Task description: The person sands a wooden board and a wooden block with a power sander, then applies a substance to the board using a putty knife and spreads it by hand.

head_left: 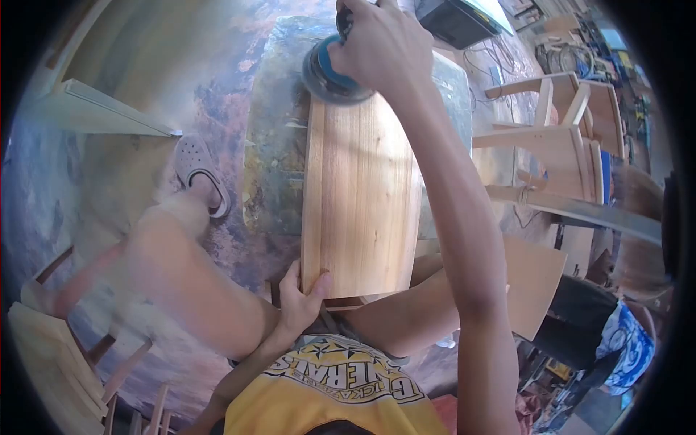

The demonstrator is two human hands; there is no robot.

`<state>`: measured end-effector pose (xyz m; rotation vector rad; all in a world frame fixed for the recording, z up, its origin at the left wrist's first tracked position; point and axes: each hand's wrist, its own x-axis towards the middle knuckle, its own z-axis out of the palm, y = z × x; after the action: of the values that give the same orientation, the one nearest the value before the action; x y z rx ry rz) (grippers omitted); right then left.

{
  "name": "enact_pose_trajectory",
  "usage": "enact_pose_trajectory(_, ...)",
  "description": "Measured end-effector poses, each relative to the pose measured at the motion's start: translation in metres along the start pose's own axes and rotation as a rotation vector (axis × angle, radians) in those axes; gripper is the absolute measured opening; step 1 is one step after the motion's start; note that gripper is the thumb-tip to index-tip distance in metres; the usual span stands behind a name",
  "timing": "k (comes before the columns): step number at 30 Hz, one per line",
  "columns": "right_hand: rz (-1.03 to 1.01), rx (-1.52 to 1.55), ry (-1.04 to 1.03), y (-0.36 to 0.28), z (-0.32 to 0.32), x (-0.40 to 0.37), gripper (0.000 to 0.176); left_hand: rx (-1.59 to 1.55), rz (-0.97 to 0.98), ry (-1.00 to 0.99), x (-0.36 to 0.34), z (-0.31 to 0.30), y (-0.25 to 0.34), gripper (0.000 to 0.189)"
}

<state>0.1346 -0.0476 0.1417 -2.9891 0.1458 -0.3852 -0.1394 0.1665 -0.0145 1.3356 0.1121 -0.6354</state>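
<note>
Through the head camera I watch both of my hands occupied. My right hand (388, 47) is wrapped over the top of a blue sander (325, 76), though some of its fingers are cut off by the upper edge of my view. The sander sits at the far end of a pale wooden panel (362, 196), covering its far left corner and reaching a little past its left side. My left hand (299, 301) pinches the panel's near left corner, thumb on the upper face and the other fingers round the side and partly out of sight below.

The panel lies lengthwise over a low, paint-stained worktop (272, 174), roughly midway between its left and right edges. Its near end juts out past the worktop's near edge, between the thighs, just in front of a yellow shirt (330, 384). Its grain runs along its length, with a few small knots showing.

Just beyond the worktop's far right corner I see a dark box (453, 22), with cables (500, 54) on the floor near it. Wooden frames (558, 148) stand off the right edge. Off the left edge, a clog (197, 170) on one foot rests on the mottled floor (225, 94).
</note>
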Motion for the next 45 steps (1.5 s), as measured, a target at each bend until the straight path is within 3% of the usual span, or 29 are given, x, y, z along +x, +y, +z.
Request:
enact_pose_trajectory(6, -0.03, -0.117, 0.093, 0.038, 0.009, -0.001, 0.046, -0.019, 0.077, 0.087, 0.0, 0.003, -0.009, 0.045)
enact_pose_trajectory(8, 0.041, -0.187, -0.043, 0.047, -0.002, -0.025, 0.051, -0.007, 0.061, 0.116, 0.001, 0.005, -0.009, 0.045)
enact_pose_trajectory(17, 0.199, -0.278, 0.02, 0.136, -0.011, -0.016, 0.051, -0.043, 0.041, 0.097, 0.001, 0.008, -0.001, 0.046)
enact_pose_trajectory(19, 0.234, -0.12, 0.019, 0.126, -0.024, -0.008, 0.044, -0.019, 0.035, 0.079, 0.0, 0.002, -0.007, 0.05)
enact_pose_trajectory(20, 0.259, -0.146, -0.031, 0.129, -0.022, -0.001, 0.052, -0.006, 0.043, 0.07, 0.001, 0.001, -0.009, 0.055)
enact_pose_trajectory(24, 0.245, -0.201, -0.012, 0.119, -0.021, 0.01, 0.048, -0.083, 0.009, 0.094, -0.001, 0.004, -0.009, 0.057)
enact_pose_trajectory(26, 0.126, -0.201, -0.064, 0.097, -0.03, 0.006, 0.041, -0.028, 0.015, 0.087, 0.0, 0.002, -0.007, 0.057)
enact_pose_trajectory(29, 0.117, -0.11, -0.086, 0.073, -0.029, 0.015, 0.036, -0.042, 0.002, 0.094, -0.001, 0.002, -0.008, 0.056)
enact_pose_trajectory(31, 0.121, -0.153, -0.061, 0.071, -0.008, 0.032, 0.035, -0.052, 0.009, 0.087, 0.001, 0.002, -0.007, 0.056)
enact_pose_trajectory(33, 0.025, -0.155, 0.132, 0.061, -0.002, 0.037, 0.035, -0.062, 0.012, 0.08, 0.001, 0.004, -0.007, 0.055)
enact_pose_trajectory(37, -0.002, -0.071, -0.022, 0.053, -0.005, 0.037, 0.035, -0.078, 0.025, 0.09, 0.001, 0.003, -0.013, 0.055)
enact_pose_trajectory(45, 0.167, -0.194, -0.034, 0.126, -0.014, 0.029, 0.05, -0.067, 0.032, 0.085, 0.0, 0.002, -0.012, 0.058)
